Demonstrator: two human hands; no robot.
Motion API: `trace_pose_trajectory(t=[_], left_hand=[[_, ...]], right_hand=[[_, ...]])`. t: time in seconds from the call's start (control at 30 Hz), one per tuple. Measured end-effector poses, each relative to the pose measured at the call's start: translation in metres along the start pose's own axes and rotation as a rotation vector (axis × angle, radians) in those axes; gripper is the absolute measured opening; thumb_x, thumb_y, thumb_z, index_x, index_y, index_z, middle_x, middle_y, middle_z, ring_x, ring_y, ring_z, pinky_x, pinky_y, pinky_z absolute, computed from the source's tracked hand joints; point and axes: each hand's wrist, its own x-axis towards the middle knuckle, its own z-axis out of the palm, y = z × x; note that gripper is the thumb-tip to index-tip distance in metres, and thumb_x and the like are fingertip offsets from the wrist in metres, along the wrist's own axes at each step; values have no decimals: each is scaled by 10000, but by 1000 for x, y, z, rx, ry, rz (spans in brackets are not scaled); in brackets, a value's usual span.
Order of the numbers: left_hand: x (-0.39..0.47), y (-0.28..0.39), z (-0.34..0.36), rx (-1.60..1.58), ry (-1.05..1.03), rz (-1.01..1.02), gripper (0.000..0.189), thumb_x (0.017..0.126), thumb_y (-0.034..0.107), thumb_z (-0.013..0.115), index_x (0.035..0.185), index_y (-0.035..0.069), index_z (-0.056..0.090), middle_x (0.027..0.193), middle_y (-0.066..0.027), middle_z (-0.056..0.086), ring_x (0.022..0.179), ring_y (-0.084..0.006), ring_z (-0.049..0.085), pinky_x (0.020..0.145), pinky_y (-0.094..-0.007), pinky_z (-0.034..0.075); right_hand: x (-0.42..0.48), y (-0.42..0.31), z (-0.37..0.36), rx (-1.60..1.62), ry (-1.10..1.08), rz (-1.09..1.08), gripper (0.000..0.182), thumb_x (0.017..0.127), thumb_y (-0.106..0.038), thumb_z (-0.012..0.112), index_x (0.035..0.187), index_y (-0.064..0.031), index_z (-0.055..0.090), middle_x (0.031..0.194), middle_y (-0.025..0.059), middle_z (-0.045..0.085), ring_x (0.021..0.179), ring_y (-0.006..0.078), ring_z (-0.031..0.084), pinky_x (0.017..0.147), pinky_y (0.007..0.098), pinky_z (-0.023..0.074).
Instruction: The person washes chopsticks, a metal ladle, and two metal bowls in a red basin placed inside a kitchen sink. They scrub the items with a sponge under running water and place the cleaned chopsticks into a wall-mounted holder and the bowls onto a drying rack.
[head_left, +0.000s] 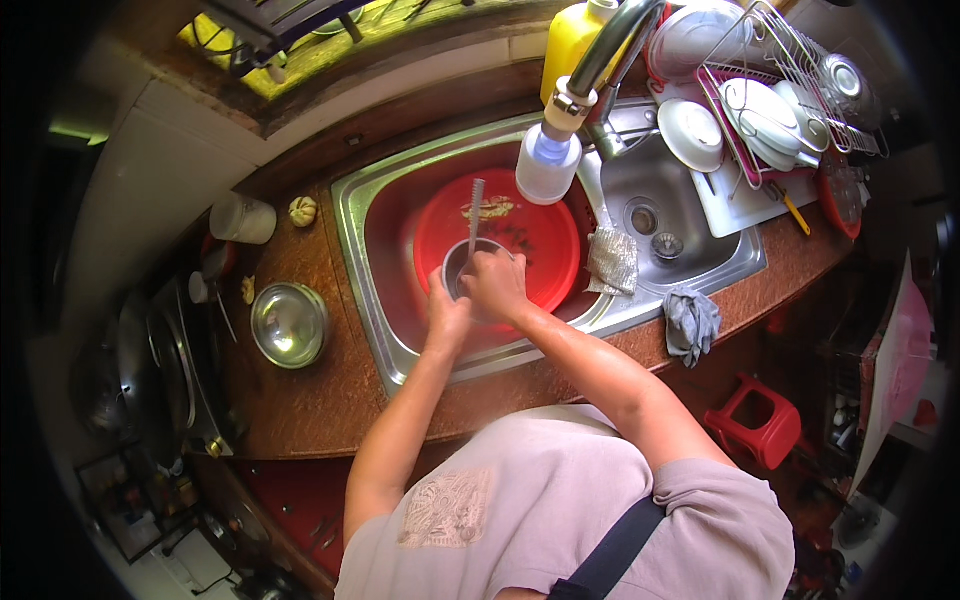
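My left hand (448, 311) grips the near left side of a small metal bowl (452, 271), held over a red plastic basin (559, 274). Over the bowl's rim reaches my right hand (496, 283), its fingertips hidden inside, so I cannot tell what they hold. A slim, pale, ridged strip (475, 214) sticks up from the bowl by these fingers; it looks like a utensil handle. Pale scraps (487, 208) and dark bits (517, 238) lie in the basin, which sits in the larger bowl of a stainless-steel sink (382, 352).
Above the basin hangs a faucet with a white filter (549, 169). A mesh scrubber (613, 259) drapes the sink divider; a grey cloth (690, 324) lies on the counter edge. Left stand a glass bowl (289, 325) and garlic (303, 211). A dish rack (772, 112) holds plates at right.
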Motion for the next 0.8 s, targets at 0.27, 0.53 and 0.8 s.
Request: trace_pose_trajectory(t=[0.27, 0.53, 0.8], left_hand=[[87, -106, 22, 142, 58, -368, 551, 735, -75, 428, 1268, 48, 365, 1179, -207, 503, 1010, -386, 578, 617, -474, 591], [106, -95, 33, 485, 269, -33, 521, 747, -64, 463, 1259, -40, 367, 1183, -297, 506, 1108, -442, 499, 949, -447, 400], [96, -73, 31, 536, 280, 113, 618, 748, -64, 487, 1339, -13, 311, 1289, -307, 401, 1163, -439, 438, 971, -446, 372]], right_hand=[[40, 93, 28, 76, -79, 508, 240, 750, -234, 607, 914, -61, 636, 865, 177, 661, 852, 371, 637, 733, 488, 486], [49, 129, 55, -38, -315, 459, 298, 789, -290, 590, 975, -64, 649, 872, 171, 663, 824, 339, 651, 721, 451, 511], [50, 156, 44, -151, -261, 173, 318, 816, -219, 575, 1049, -1, 586, 965, 243, 614, 889, 396, 597, 802, 424, 488]])
